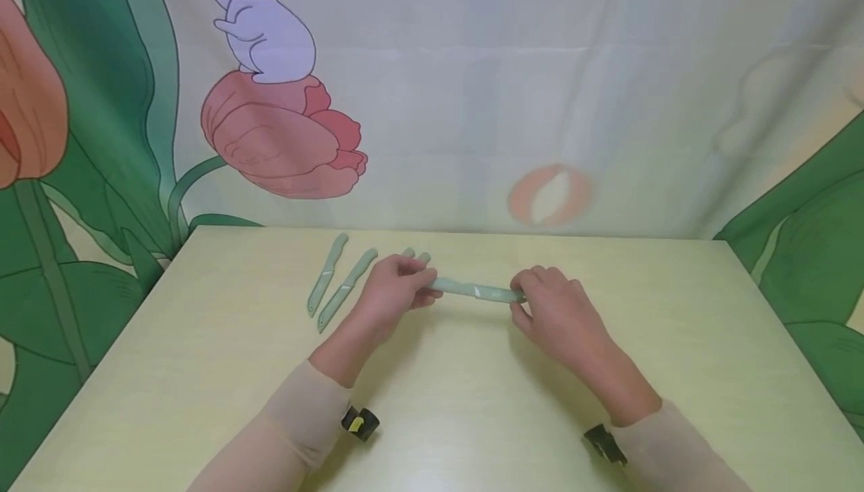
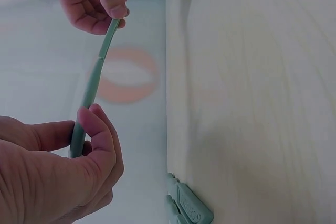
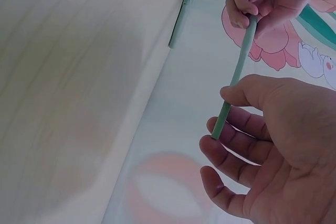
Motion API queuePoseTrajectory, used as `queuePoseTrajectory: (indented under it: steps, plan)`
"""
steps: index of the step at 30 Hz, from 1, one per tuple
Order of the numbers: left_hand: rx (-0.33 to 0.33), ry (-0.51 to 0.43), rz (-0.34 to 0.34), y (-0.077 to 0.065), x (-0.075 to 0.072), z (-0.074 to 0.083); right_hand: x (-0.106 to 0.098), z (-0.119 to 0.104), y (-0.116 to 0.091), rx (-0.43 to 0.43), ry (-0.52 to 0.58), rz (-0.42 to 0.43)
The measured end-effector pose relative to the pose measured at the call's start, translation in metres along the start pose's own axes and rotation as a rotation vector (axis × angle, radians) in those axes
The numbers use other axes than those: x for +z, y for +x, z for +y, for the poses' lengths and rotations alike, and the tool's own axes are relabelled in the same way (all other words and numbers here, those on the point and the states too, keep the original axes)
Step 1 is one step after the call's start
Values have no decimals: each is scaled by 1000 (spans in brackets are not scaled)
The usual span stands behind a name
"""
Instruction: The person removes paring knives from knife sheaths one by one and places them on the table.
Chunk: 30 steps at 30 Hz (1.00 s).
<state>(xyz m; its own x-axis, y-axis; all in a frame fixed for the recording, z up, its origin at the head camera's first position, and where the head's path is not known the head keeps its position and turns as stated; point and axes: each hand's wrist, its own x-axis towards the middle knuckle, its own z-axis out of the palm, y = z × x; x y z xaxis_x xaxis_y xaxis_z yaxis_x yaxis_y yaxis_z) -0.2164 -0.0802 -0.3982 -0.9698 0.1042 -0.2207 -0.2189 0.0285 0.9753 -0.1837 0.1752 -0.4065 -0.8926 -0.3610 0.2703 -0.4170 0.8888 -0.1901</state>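
Observation:
Both my hands hold a light green sheathed paring knife (image 1: 475, 291) between them, level above the table. My left hand (image 1: 398, 286) pinches the handle end, the thumb and fingers pressed on it. At the other end, my right hand (image 1: 556, 308) grips the sheath (image 3: 224, 114) between thumb and fingertips. The sheath covers the blade, and a small white mark shows near the joint. Two more green sheathed knives (image 1: 347, 289) lie side by side on the table, left of my left hand. Behind that hand, the ends of two others (image 1: 424, 257) peek out, mostly hidden.
The pale wooden table (image 1: 472, 417) reaches back to a cloth backdrop (image 1: 432, 102) printed with tulips, leaves and a white animal. Each sleeve carries a black wrist device, the left one (image 1: 360, 423) with a yellow mark. In the left wrist view, sheath ends (image 2: 191, 203) show at the bottom.

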Motion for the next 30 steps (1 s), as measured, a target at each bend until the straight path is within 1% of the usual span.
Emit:
queuePoseTrajectory:
  steps: [3,11,17,24,30]
  plan:
    - [2,-6,-9,-4,0,-2,0,1,-2,-8,1,14]
    - [4,-16,-13,-8,-1,-5,-2,1,-6,-40,9,59]
    - [14,-37,-24,-10,-2,-7,-4,1,-6,-50,15,72]
    - [4,-31,-16,-11,-4,-11,-4,-1,-7,-72,14,88]
    - [7,-23,-24,-11,-5,-16,-1,0,-9,-87,22,99]
